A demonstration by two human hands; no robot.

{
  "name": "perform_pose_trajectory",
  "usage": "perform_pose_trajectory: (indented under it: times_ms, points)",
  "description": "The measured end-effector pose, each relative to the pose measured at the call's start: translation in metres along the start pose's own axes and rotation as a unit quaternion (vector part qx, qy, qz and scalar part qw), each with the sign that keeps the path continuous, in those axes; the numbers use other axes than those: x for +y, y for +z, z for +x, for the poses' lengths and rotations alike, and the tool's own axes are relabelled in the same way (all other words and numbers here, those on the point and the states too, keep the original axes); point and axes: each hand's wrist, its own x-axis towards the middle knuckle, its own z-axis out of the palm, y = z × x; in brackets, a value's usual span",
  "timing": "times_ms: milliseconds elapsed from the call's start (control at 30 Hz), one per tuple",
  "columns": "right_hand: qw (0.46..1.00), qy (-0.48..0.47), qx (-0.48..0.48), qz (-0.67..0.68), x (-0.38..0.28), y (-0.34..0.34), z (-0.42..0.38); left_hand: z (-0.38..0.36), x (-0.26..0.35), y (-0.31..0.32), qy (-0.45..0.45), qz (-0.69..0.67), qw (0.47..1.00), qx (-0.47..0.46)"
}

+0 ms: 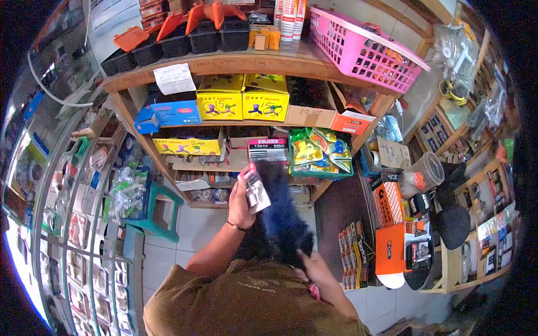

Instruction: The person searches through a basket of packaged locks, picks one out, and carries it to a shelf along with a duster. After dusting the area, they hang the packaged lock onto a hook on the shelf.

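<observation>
My left hand (pixel 240 208) is closed round a small pink-and-white package (pixel 258 195) with a dark picture on its front, held up in front of the shelves. Low on the right, my right hand (pixel 317 270) is wrapped around the end of a fluffy dark blue duster (pixel 287 210), blurred by motion. The duster's upper end overlaps the front of a pink-and-black SOLIGEN box (pixel 268 142) on the shelf. Right of that box sits a green basket (pixel 322 172) full of coloured packets.
Yellow boxes (pixel 221 105) line the middle shelf. Above them stand black bins (pixel 204 38) and a pink basket (pixel 367 53). A green stool (pixel 159 215) is at the left, beside glass display shelves (pixel 84 255). Orange boxes (pixel 390 249) stand on the right.
</observation>
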Motion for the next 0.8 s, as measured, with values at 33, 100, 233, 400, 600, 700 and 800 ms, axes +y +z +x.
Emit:
perform_pose_trajectory:
  times_ms: [33, 100, 233, 400, 600, 700, 800]
  points:
    - [0.995, 0.015, -0.095, 0.009, 0.011, -0.002, 0.007, 0.003, -0.003, 0.001, 0.033, 0.006, 0.999, 0.003]
    - [0.995, -0.012, -0.1, 0.01, 0.005, -0.002, 0.008, 0.005, -0.005, 0.003, 0.094, 0.039, 0.994, 0.036]
    - [0.994, 0.002, -0.105, -0.028, 0.01, -0.007, 0.013, 0.01, -0.008, 0.001, 0.122, 0.043, 0.99, 0.062]
    - [0.995, 0.008, -0.077, -0.063, -0.002, 0.004, -0.001, 0.001, -0.005, -0.014, 0.033, 0.114, 0.989, 0.092]
    - [0.977, -0.059, -0.143, -0.147, 0.017, 0.001, 0.007, -0.024, 0.02, 0.013, -0.109, -0.253, 0.956, -0.103]
    - [0.994, -0.027, -0.084, -0.062, -0.006, 0.0, -0.008, -0.027, 0.038, 0.033, -0.097, -0.221, 0.957, -0.159]
    - [0.982, -0.104, -0.078, -0.134, 0.002, 0.004, -0.01, -0.023, 0.037, 0.031, -0.116, -0.262, 0.923, -0.257]
